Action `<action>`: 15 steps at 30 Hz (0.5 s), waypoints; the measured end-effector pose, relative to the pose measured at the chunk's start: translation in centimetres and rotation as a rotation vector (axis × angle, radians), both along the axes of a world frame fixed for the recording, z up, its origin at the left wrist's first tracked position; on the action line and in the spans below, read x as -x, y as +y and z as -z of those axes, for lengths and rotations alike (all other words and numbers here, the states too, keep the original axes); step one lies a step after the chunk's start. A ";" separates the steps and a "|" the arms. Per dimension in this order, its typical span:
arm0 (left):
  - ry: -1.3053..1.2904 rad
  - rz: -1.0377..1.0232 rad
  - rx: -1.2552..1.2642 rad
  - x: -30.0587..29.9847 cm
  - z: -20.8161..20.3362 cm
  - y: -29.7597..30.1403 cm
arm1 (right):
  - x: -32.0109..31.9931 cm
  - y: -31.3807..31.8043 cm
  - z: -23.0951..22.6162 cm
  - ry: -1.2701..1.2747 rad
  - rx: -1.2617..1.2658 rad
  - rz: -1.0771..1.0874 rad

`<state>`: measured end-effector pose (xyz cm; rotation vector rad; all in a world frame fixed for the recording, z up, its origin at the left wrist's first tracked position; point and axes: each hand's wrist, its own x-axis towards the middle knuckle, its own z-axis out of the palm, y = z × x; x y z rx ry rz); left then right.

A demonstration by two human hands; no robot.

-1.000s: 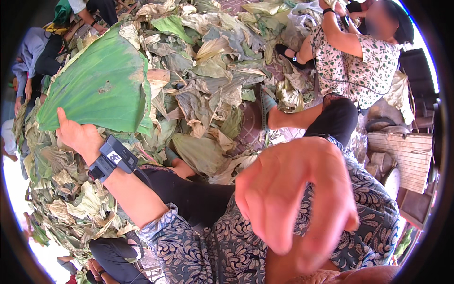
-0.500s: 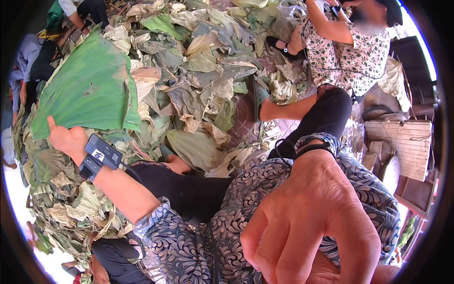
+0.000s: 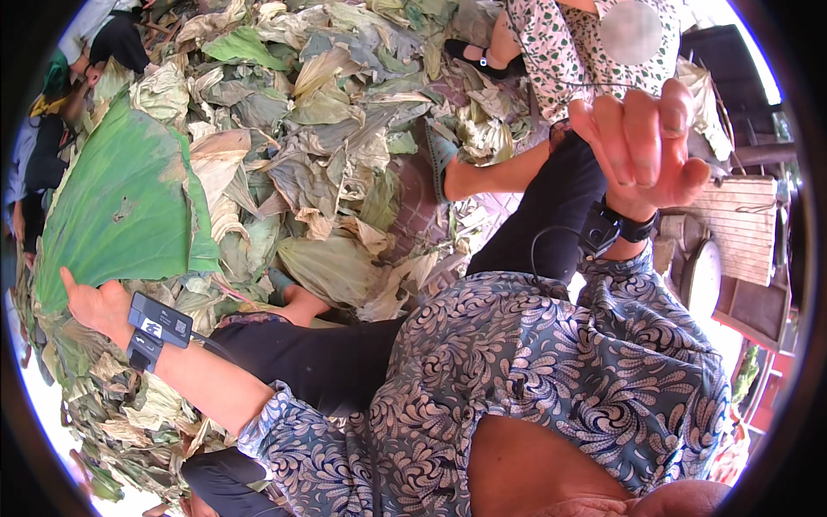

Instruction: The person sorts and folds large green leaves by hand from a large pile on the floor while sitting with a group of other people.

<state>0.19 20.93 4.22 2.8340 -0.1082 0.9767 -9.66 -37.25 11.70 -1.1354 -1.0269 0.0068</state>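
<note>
At the left, my left hand (image 3: pixel 99 306) grips a large green lotus leaf (image 3: pixel 121 194) by its lower edge. One finger lies on the leaf's face, while the other fingers are partly hidden. The leaf looks folded along its right side, is slightly browned there and has a small torn spot in its middle. At the upper right, my right hand (image 3: pixel 642 146) is raised with its palm side showing. Its fingers are loosely bent, the thumb stands apart, and nothing shows in them. Both wrists carry dark strapped devices.
Dried, crumpled leaves (image 3: pixel 327 181) cover the ground ahead and to the left. A person in a leaf-print dress (image 3: pixel 551 52) sits at the upper right. Other people are partly visible at the left edge. A slatted wooden board (image 3: pixel 732 228) stands at the right.
My right hand has moved from close in at the lower right up and away from my body. My left hand and the leaf appear slightly lower and farther left.
</note>
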 end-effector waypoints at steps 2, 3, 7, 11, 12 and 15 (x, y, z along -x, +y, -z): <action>-0.008 -0.044 0.032 -0.3 -0.2 -0.9 | 0.3 -0.5 1.4 0.020 -0.024 0.086; -0.009 -0.062 0.085 -0.3 -0.4 -1.1 | 0.7 -0.7 2.1 0.049 -0.039 0.169; 0.107 -0.203 -0.097 -0.8 -0.4 -1.6 | 1.5 -2.0 3.9 0.226 -0.023 0.352; 0.072 -0.195 -0.042 -0.5 -0.1 -1.8 | 1.0 -2.4 5.6 0.397 0.060 0.515; 0.046 -0.168 -0.034 -0.4 -0.1 -1.9 | 0.9 -2.6 6.4 0.440 0.075 0.537; 0.090 -0.229 -0.133 -0.2 -1.0 -2.5 | 0.1 -3.8 10.4 0.631 -0.006 0.593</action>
